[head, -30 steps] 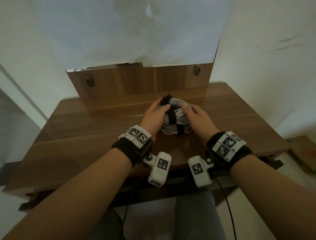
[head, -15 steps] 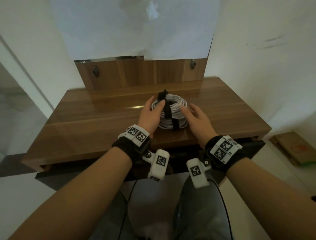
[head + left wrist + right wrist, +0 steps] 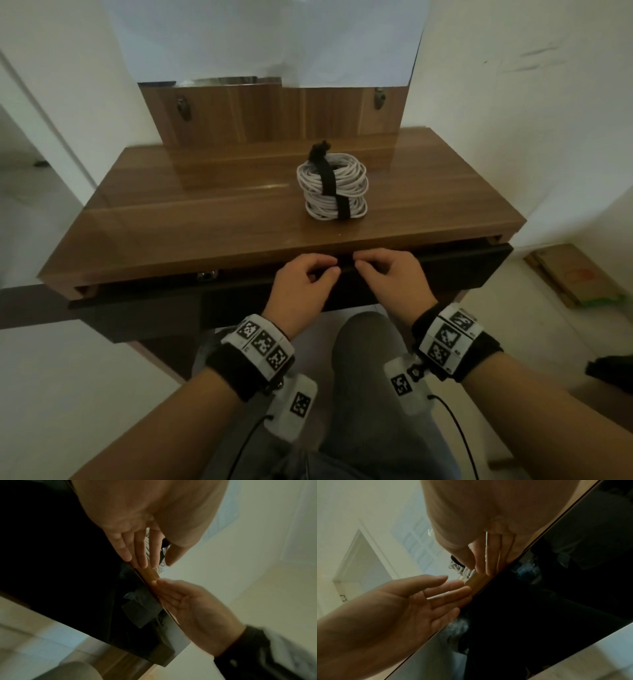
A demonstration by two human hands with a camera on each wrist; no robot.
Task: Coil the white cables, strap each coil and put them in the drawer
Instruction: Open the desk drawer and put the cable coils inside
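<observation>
Two white cable coils stand stacked on the wooden desk, each bound by a black strap; slivers of them show past the fingers. Nothing touches them. Both hands are at the desk's front edge, side by side. My left hand and right hand have their fingertips at the gap between the desktop and the dark drawer front. In the wrist views the left fingers and right fingers lie fairly straight against the wooden edge. The drawer front stands slightly out from the desk.
A wooden back panel with two small knobs rises behind the desk, below a white sheet on the wall. My knee sits just under the drawer. Flattened cardboard lies on the floor to the right.
Both hands have let go of the stacked coils and come back and down to the drawer's front edge. The view has pulled back and the coils stay in place.
</observation>
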